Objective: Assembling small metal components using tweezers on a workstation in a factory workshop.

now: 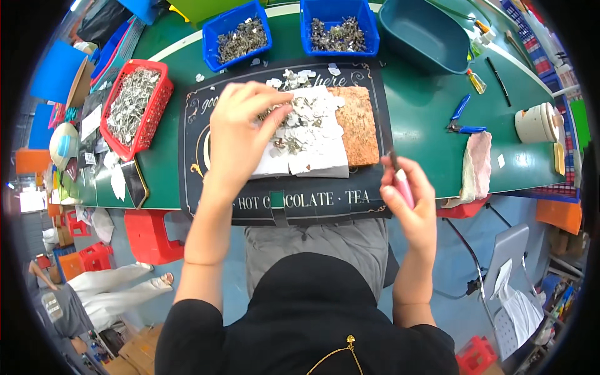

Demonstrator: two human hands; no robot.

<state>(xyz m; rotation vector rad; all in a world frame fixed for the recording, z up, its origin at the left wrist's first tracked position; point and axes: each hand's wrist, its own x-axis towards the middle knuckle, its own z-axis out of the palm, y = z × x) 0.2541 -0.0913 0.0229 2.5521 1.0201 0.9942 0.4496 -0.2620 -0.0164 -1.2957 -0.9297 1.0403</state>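
Observation:
My left hand is over the white block, its thumb and fingertips drawn together in a pinch. Whatever lies between those fingertips is too small to make out. Small silvery metal pieces and flat white bits are scattered across the block's top. Beside it on the right is a speckled orange-brown brick. Off the brick's near right corner, my right hand is closed around a slim tool with a pink handle and a narrow dark tip pointing up; its exact kind is unclear.
A black printed mat lies under the blocks. Two blue bins and a red basket hold small metal parts. A teal basin, blue-handled pliers, a cloth and a lidded canister stand or lie at right.

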